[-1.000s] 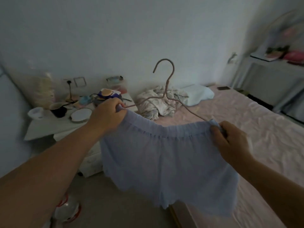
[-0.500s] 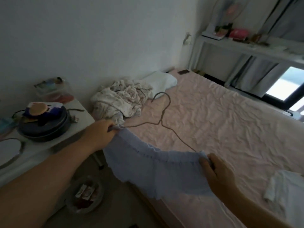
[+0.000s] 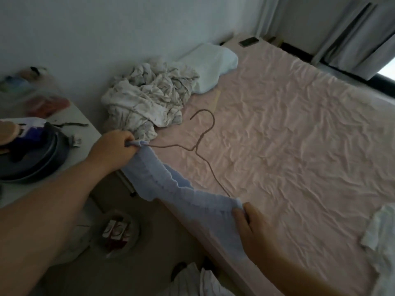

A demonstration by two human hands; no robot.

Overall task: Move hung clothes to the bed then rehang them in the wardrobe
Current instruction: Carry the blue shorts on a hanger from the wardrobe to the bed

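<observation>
Bedsheet (image 3: 299, 146), pink and wrinkled, lies bare across the centre and right of the frame, bounded by crumpled bedding (image 3: 147, 101) and a pillow (image 3: 211, 63) at upper centre. Along the bed's near edge, the left hand (image 3: 111, 146) and right hand (image 3: 250, 223) each pinch an end of the blue shorts (image 3: 171, 184) on a wire hanger (image 3: 203, 133) lying over the sheet.

No lettering, label or number can be read anywhere (the picture is dim and blurred).
</observation>
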